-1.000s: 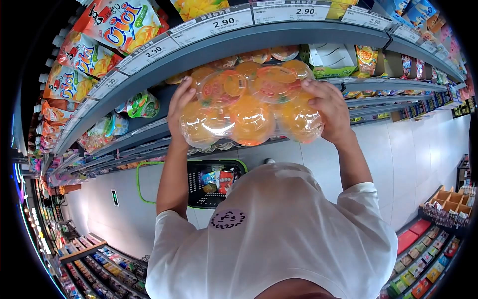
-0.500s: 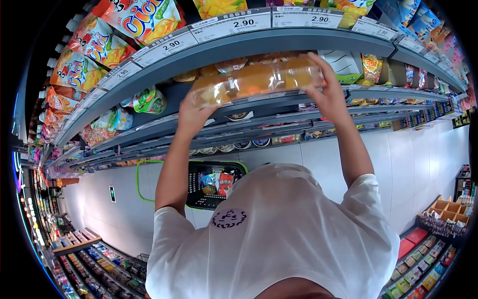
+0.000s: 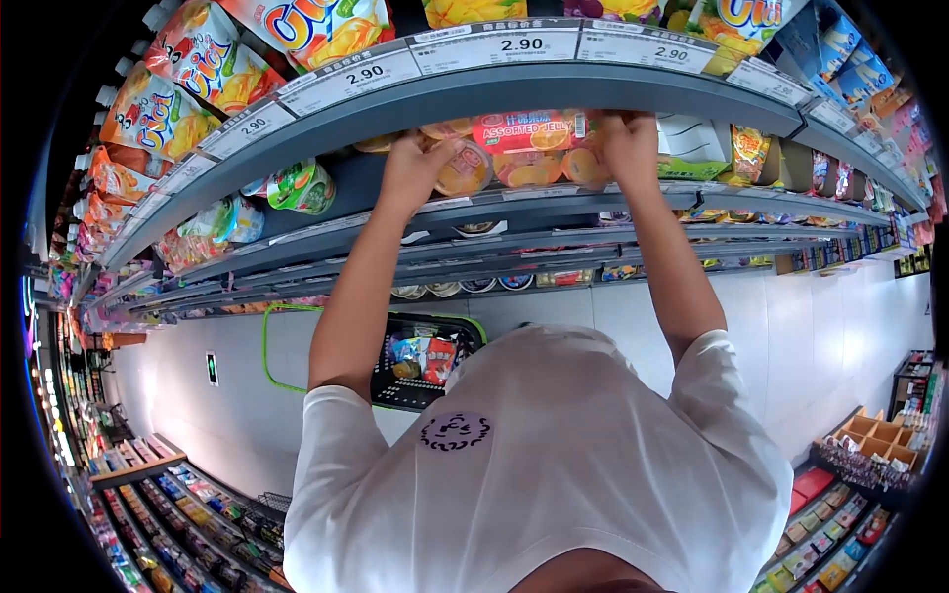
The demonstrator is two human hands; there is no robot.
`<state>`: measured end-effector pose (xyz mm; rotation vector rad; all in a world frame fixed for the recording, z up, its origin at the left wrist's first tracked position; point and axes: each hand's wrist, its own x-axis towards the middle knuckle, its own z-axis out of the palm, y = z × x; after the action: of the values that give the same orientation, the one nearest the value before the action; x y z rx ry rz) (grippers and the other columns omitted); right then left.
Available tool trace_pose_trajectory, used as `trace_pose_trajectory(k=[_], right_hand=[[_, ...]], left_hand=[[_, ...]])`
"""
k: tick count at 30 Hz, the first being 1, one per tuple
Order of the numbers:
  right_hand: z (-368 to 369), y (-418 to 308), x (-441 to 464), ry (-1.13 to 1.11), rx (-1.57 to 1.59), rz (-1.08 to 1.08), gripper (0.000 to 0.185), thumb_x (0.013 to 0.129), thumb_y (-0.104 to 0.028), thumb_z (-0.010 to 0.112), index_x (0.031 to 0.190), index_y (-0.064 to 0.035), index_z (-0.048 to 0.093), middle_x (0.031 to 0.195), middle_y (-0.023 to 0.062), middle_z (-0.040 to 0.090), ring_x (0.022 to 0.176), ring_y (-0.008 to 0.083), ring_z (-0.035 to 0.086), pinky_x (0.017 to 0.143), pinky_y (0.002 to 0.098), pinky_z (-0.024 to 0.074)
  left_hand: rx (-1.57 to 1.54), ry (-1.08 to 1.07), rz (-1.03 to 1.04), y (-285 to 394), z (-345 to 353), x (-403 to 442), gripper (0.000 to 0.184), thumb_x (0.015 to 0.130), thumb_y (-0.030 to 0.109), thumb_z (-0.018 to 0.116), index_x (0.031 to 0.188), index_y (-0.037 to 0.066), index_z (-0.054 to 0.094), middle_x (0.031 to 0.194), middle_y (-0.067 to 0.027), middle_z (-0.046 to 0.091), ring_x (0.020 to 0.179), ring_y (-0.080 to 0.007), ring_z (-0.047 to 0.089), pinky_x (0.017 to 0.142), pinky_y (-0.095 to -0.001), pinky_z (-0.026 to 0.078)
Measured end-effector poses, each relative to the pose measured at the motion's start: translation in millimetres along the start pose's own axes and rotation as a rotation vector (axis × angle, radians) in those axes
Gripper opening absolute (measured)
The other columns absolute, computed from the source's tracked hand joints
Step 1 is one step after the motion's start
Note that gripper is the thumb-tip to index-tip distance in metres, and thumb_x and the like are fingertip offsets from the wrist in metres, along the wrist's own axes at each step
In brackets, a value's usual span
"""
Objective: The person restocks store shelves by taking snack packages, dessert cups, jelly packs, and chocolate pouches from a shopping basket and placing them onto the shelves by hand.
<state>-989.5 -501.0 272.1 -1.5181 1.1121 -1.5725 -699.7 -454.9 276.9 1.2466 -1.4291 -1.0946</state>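
Between my two hands is a clear pack of assorted jelly cups (image 3: 534,170), with orange cups and a red printed label that faces me. My left hand (image 3: 410,176) grips its left end, the thumb lying against a cup. At the right end my right hand (image 3: 629,153) is closed round the pack, its fingertips partly hidden under the upper shelf edge. The pack is in the gap above the grey shelf (image 3: 336,229); whether it rests there I cannot tell. More orange cups show behind my left hand.
Overhead runs a shelf edge (image 3: 474,94) with price tags and juice pouches (image 3: 158,114). Left of my hands stands a green-lidded cup (image 3: 301,188); to the right is a white-green carton (image 3: 692,148). A black basket (image 3: 405,390) with snack packets is below.
The jelly pack has gone from in front of the shelf into the gap, and its red label has come into view. Both hands moved with it, slightly closer together.
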Motion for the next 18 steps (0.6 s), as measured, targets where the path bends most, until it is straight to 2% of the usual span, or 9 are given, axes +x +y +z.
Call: trace_pose_trajectory(k=[3,5,9,11,12,14,18], right_hand=[[8.9,-0.9,-5.1,0.053,0.0,-0.011,0.02,0.087,-0.009,0.056,0.102,0.003,0.053,0.085,0.0082,0.063,0.075,0.0139,0.061,0.07,0.0284,0.0484],[14.7,-1.5,-8.0,0.196,-0.072,-0.129,0.022,0.086,-0.012,0.058,0.1,0.0031,0.051,0.081,0.0086,0.063,0.072,0.0161,0.062,0.068,0.0295,0.0488],[12.7,1.9,-8.6,0.186,-0.18,-0.131,0.027,0.084,-0.016,0.061,0.101,0.0029,0.051,0.077,0.009,0.063,0.07,0.0174,0.062,0.066,0.0298,0.0492],[11.5,-6.4,-10.7,0.159,-0.245,-0.008,0.024,0.088,-0.016,0.061,0.1,0.0038,0.054,0.081,0.0087,0.064,0.077,0.0145,0.062,0.071,0.0281,0.0481],[10.5,-9.5,-10.1,0.157,-0.244,-0.009,0.024,0.088,-0.016,0.061,0.1,0.0038,0.054,0.081,0.0087,0.064,0.077,0.0145,0.062,0.071,0.0281,0.0481],[10.5,-14.5,-10.2,0.13,-0.417,0.049,0.027,0.087,-0.02,0.061,0.098,0.0034,0.054,0.075,0.0089,0.064,0.07,0.016,0.062,0.067,0.0293,0.0478],[13.6,-17.4,-11.2,0.166,-0.42,0.001,0.028,0.088,-0.023,0.061,0.096,0.003,0.055,0.07,0.0084,0.063,0.066,0.0166,0.062,0.064,0.0298,0.0475]], left_hand=[[-0.057,0.087,0.09,1.8,9.8,-3.0,0.035,0.085,0.005,0.064,0.116,-0.003,0.05,0.107,-0.009,0.061,0.097,-0.0127,0.058,0.084,-0.0267,0.047],[-0.021,0.082,0.09,2.4,10.1,-3.7,0.037,0.085,0.006,0.064,0.118,-0.003,0.049,0.109,-0.0093,0.06,0.098,-0.0132,0.058,0.085,-0.0271,0.047],[0.048,0.088,0.076,5.4,11.1,-5.0,0.037,0.085,0.006,0.064,0.117,-0.003,0.049,0.108,-0.0095,0.061,0.098,-0.0137,0.058,0.085,-0.0273,0.047],[0.062,0.153,0.112,0.0,11.6,-3.4,0.032,0.084,0.012,0.067,0.109,-0.005,0.056,0.101,-0.0105,0.065,0.089,-0.0133,0.061,0.079,-0.0275,0.048],[0.062,0.155,0.112,-1.5,11.7,-2.4,0.032,0.084,0.012,0.067,0.109,-0.005,0.056,0.101,-0.0105,0.065,0.089,-0.0133,0.061,0.079,-0.0275,0.048],[0.057,0.154,0.104,-4.7,10.2,-2.1,0.031,0.083,0.014,0.068,0.106,-0.005,0.058,0.097,-0.0105,0.066,0.084,-0.0131,0.062,0.076,-0.0271,0.048],[0.103,0.163,0.122,-12.3,5.7,0.2,0.03,0.083,0.015,0.068,0.104,-0.005,0.059,0.096,-0.0099,0.067,0.081,-0.0129,0.062,0.074,-0.0268,0.048]])
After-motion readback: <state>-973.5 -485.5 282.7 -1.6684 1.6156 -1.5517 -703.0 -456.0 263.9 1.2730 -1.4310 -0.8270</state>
